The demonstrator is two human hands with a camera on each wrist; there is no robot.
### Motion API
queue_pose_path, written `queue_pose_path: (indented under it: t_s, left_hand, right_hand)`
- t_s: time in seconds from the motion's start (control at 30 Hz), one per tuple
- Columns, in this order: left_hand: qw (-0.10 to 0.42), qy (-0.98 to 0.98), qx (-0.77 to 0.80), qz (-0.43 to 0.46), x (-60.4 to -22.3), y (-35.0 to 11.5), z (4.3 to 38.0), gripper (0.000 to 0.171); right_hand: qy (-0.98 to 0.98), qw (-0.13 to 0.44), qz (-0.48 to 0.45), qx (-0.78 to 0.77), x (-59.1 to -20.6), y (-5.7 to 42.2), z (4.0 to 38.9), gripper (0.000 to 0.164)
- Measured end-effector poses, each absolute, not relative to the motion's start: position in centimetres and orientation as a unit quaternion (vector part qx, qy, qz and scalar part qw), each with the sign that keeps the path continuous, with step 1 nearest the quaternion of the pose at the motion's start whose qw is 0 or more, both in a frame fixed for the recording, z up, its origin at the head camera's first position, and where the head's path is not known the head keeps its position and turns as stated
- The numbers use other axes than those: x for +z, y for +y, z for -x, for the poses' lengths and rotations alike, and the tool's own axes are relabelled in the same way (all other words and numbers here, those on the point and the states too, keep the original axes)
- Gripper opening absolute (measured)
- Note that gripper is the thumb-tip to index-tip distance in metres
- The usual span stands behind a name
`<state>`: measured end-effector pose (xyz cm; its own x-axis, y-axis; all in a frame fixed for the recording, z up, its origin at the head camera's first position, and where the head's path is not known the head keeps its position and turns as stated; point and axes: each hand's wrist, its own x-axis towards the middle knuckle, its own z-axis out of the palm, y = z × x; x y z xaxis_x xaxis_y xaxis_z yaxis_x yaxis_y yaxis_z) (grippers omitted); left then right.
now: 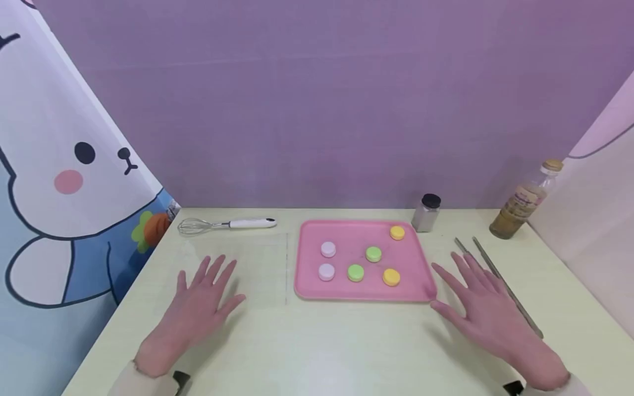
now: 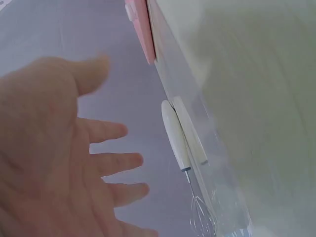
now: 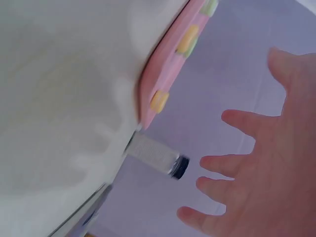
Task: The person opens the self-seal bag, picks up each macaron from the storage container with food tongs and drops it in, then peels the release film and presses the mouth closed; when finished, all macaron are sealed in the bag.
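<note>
My left hand [image 1: 198,308] hovers over the table's left side, fingers spread and holding nothing. Beyond its fingertips lies a whisk [image 1: 228,224] with a white handle, also visible in the left wrist view. On the right, my other hand [image 1: 487,313] is spread too, thumb and fingertips near the right edge of a pink tray [image 1: 342,291]. Pairs of lilac macarons [image 1: 326,271], green macarons [image 1: 355,273] and yellow macarons [image 1: 391,277] sit on the tray. Long metal tongs [image 1: 515,300] lie partly hidden under the right hand.
Behind the tray's right corner stands a small clear jar [image 1: 426,215] with a black lid. A corked bottle [image 1: 520,206] of brownish liquid is at the far right. A transparent sheet [image 1: 262,264] lies left of the tray. A purple backdrop [image 1: 322,110] rises behind the table.
</note>
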<state>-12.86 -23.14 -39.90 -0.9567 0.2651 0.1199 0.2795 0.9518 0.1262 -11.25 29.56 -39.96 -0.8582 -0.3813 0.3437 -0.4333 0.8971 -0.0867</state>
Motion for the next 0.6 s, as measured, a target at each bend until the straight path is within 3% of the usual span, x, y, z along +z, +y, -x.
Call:
queue_pose_path:
  t_s: [0.3, 0.6]
  left_hand:
    - [0.073, -0.978, -0.058, 0.187, -39.9, -22.5, 14.4, 0.048]
    - [0.086, -0.975, -0.052, 0.198, -40.1, -22.1, 15.3, 0.047]
  right_hand:
    - [-0.936, 0.207, -0.271, 0.091, -39.5, 25.4, 12.9, 0.059]
    - [-0.904, 0.225, -0.345, 0.116, -39.3, 20.3, 14.8, 0.052]
